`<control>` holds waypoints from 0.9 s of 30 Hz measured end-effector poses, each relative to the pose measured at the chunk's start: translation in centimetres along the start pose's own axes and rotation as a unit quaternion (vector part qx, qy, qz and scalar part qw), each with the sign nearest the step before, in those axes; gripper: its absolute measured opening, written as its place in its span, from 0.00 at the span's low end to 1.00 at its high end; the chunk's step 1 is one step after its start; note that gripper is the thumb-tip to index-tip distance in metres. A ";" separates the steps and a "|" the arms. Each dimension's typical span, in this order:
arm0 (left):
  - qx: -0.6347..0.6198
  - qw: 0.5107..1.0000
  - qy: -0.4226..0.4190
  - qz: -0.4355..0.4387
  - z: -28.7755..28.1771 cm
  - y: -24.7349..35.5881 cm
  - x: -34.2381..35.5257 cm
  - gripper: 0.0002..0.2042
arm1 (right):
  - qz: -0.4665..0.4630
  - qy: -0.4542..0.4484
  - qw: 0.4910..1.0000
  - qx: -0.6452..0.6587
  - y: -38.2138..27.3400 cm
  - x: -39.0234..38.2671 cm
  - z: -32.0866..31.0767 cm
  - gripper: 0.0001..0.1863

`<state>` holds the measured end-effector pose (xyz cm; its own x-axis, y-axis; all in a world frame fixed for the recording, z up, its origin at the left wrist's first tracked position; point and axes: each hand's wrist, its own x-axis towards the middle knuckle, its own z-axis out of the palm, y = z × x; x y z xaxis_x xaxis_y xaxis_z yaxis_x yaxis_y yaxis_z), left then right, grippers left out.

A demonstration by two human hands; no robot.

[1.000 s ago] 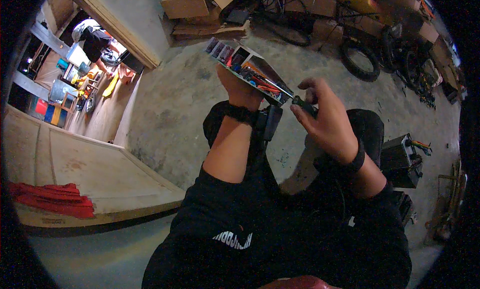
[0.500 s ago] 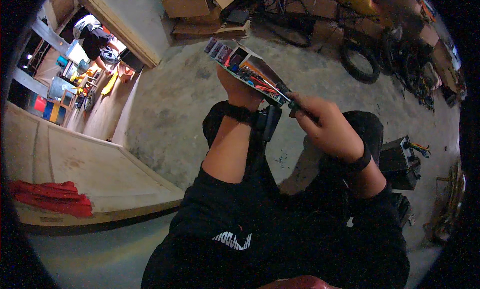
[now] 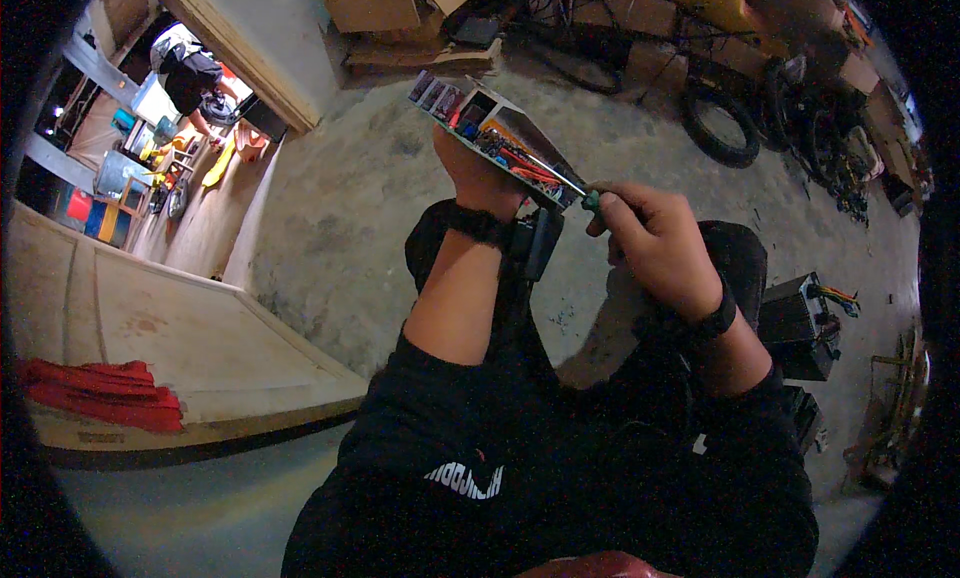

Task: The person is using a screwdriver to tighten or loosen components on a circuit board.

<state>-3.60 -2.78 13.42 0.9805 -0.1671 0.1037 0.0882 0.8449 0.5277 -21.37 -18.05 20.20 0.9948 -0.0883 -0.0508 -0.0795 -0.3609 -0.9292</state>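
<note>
A circuit board (image 3: 505, 158) crowded with capacitors, coloured wires and metal plates is held up in front of me, tilted down to the right. My left hand (image 3: 472, 170) supports it from underneath, and the board hides most of those fingers. A screwdriver (image 3: 592, 200) with a green handle is pinched between the thumb and fingers of my right hand (image 3: 655, 243). Its thin metal shaft lies over the wires at the board's right part; where the tip touches, I cannot make out. A black strap with a dark box-like piece sits at my left wrist.
Cardboard boxes (image 3: 375, 10), a black tyre (image 3: 720, 128) and tangled cables lie at the far side. At right stands a black metal box (image 3: 798, 313) with coloured wires. A red cloth (image 3: 105, 393) lies on a pale panel at left. Another person (image 3: 190, 83) bends over beyond the doorway.
My right hand has turned and its hold on the screwdriver has shifted, so the green handle now shows. The board and my left hand stay nearly in place.
</note>
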 end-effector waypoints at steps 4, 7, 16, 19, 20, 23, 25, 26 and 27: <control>-0.028 0.999 0.000 -0.015 -0.2 0.0 0.3 0.14 | -0.125 0.014 0.992 -0.008 0.3 0.4 -0.1 0.16; -0.078 0.995 -0.059 -0.019 -0.3 -0.2 0.5 0.14 | -0.095 -0.006 0.995 0.036 0.0 0.1 0.0 0.16; -0.038 0.997 0.020 -0.064 -0.4 -0.3 0.3 0.15 | 0.030 -0.084 0.992 0.094 0.1 0.3 0.1 0.13; -0.028 0.997 0.032 -0.070 -0.2 -0.3 0.4 0.14 | -0.049 -0.045 0.994 0.085 0.9 0.5 0.4 0.14; -0.036 0.997 0.029 -0.069 -0.2 -0.3 0.3 0.14 | -0.056 -0.029 0.995 0.078 1.0 0.5 0.4 0.15; -0.035 0.997 0.037 -0.065 -0.2 -0.5 0.2 0.14 | -0.060 -0.017 0.993 0.100 0.9 0.2 0.2 0.18; -0.003 0.998 0.042 -0.047 -0.3 -0.6 0.3 0.14 | -0.031 -0.035 0.992 0.114 0.4 0.0 0.2 0.20; 0.021 0.999 0.039 -0.030 -0.3 -0.7 0.3 0.14 | -0.024 -0.042 0.992 0.120 0.2 -0.1 0.3 0.22; 0.059 0.998 0.024 0.003 -0.3 -0.8 0.3 0.14 | -0.009 -0.050 0.993 0.110 -0.1 -0.2 0.3 0.21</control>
<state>-3.28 -3.35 12.80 0.9885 -0.1350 0.0684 0.0633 0.7792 0.6236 -21.57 -17.75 20.18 0.9981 0.0121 -0.0600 -0.0575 -0.1494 -0.9871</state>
